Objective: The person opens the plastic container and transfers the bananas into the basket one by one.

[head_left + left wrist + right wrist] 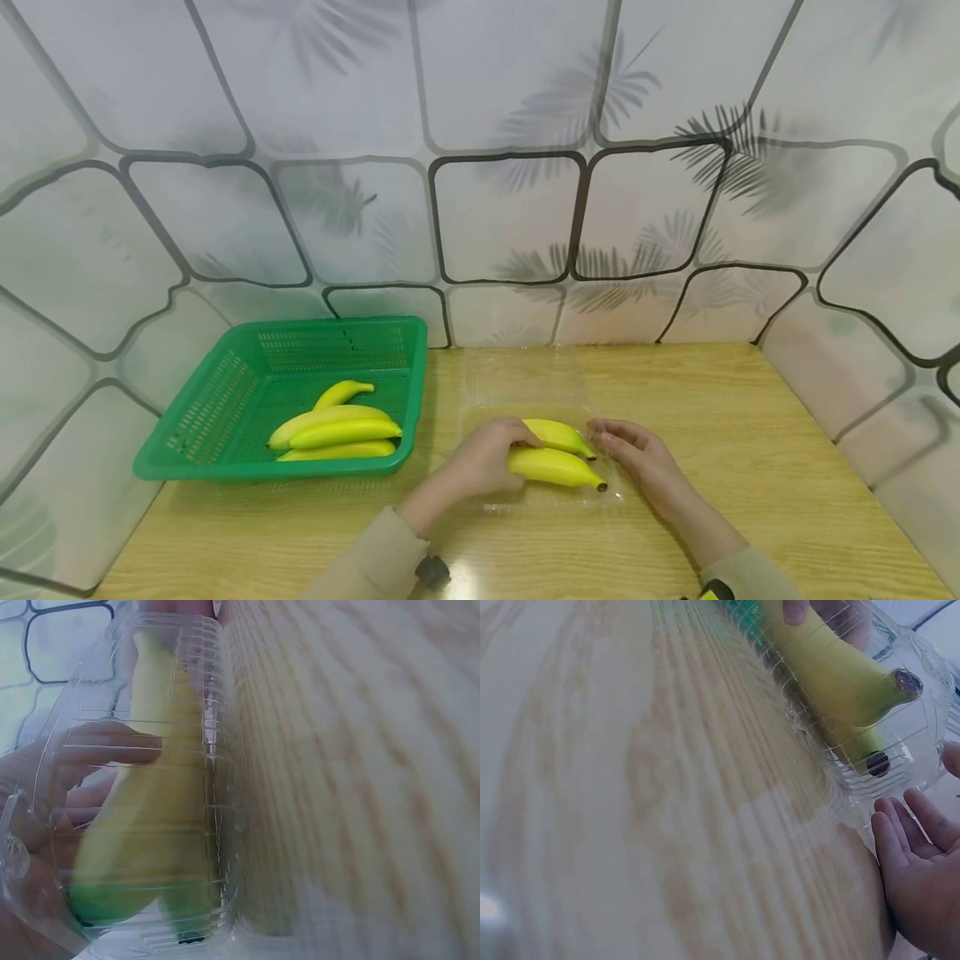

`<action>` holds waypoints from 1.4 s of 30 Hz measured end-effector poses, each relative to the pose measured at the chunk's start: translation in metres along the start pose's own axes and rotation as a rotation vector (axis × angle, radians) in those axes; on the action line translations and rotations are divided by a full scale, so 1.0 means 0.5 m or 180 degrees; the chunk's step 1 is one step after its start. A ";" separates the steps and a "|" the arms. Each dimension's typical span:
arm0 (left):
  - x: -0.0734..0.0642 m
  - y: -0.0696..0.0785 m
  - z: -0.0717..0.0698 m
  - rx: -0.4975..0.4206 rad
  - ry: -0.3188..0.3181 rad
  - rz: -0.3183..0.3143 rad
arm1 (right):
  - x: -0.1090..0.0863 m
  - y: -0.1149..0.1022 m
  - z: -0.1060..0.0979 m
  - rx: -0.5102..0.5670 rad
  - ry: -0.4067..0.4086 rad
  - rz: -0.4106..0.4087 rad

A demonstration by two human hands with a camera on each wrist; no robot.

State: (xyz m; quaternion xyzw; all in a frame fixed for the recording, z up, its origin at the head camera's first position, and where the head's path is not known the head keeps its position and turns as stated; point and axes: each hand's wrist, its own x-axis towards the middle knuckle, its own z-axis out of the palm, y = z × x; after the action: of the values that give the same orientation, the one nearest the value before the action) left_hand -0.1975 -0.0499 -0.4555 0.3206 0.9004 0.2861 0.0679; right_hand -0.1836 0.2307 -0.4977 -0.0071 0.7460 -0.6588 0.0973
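Note:
Two yellow bananas lie side by side in a clear plastic clamshell box on the table, stems to the right. My left hand reaches into the box from the left and grips the front banana, its fingertips over the top near the rear banana. Through the clear wall, the left wrist view shows fingers against a banana. At the box's right end is my right hand, with fingers extended. In the right wrist view its fingertips are right by the box wall, below the dark stem ends.
A green plastic basket stands at the left with several bananas in it. The box's clear lid is folded back towards the patterned wall. Wooden tabletop extends to the right.

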 end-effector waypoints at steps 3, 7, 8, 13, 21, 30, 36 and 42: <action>0.001 -0.001 -0.002 -0.0050 0.0001 -0.0002 | 0.001 -0.001 0.000 0.0015 0.0011 -0.0002; 0.003 -0.004 -0.003 -0.0111 0.0024 0.0018 | 0.002 -0.002 0.000 0.0036 -0.0004 -0.0011; 0.003 -0.004 -0.002 -0.0140 0.0029 0.0019 | 0.002 -0.001 0.000 0.0038 -0.0009 -0.0017; 0.002 -0.004 -0.005 -0.0248 0.0049 0.0011 | 0.003 -0.001 -0.002 0.0041 -0.0048 -0.0051; 0.000 0.003 -0.012 -0.0293 0.0026 0.0021 | 0.003 -0.002 -0.001 0.0078 -0.0049 -0.0018; -0.004 0.016 -0.030 -0.0380 0.0089 0.0047 | 0.001 -0.001 0.001 0.0096 -0.0008 -0.0010; -0.007 0.026 -0.050 -0.0385 0.0138 0.0133 | 0.000 0.001 0.004 0.0105 0.0008 -0.0034; -0.009 0.040 -0.066 -0.0392 0.0213 0.0244 | -0.004 -0.002 0.000 0.0144 -0.0077 0.0002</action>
State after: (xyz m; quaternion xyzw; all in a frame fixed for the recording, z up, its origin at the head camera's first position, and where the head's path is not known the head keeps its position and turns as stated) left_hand -0.1932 -0.0558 -0.4173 0.3403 0.8700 0.3539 0.0464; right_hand -0.1819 0.2309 -0.4965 -0.0126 0.7297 -0.6753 0.1067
